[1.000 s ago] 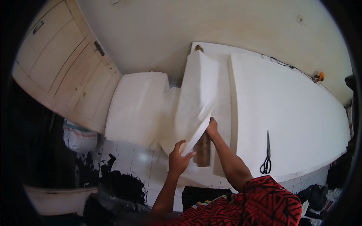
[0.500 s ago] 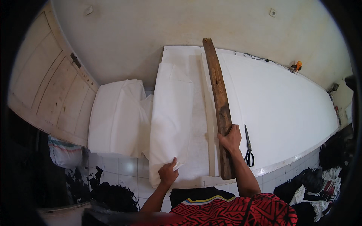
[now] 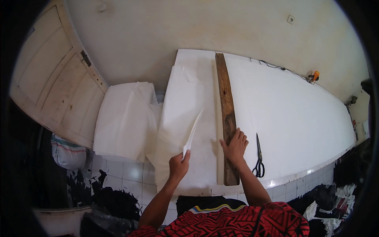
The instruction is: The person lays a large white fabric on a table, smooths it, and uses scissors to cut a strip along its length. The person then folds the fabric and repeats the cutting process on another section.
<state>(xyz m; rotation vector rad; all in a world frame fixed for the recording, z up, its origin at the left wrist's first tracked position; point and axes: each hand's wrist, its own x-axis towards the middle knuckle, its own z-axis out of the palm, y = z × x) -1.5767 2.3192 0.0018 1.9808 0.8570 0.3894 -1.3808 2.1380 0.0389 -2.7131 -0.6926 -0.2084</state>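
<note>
My left hand point(image 3: 179, 165) pinches the edge of a white cloth point(image 3: 173, 114) on the left part of the table and holds it up in a narrow raised fold. A long, dark, worn wooden plank point(image 3: 226, 98) lies across the table from back to front, along the edge of the white layers spread to the right. Over the near part of the plank is my right hand point(image 3: 236, 147), its fingers stretched and the thumb apart; whether it presses on the wood I cannot tell. Black-handled scissors point(image 3: 259, 158) lie just right of that hand.
A white cloth stack point(image 3: 124, 122) stands left of the table, near a wooden door point(image 3: 59, 75). An orange tool point(image 3: 314, 76) with a cord sits at the table's back edge. Dark scraps point(image 3: 114, 203) and a cloth pile point(image 3: 323, 205) lie on the floor.
The plank has come down flat and slightly nearer. My right hand has loosened from its grip, fingers now spread. My left hand has lifted the cloth's edge up from the table.
</note>
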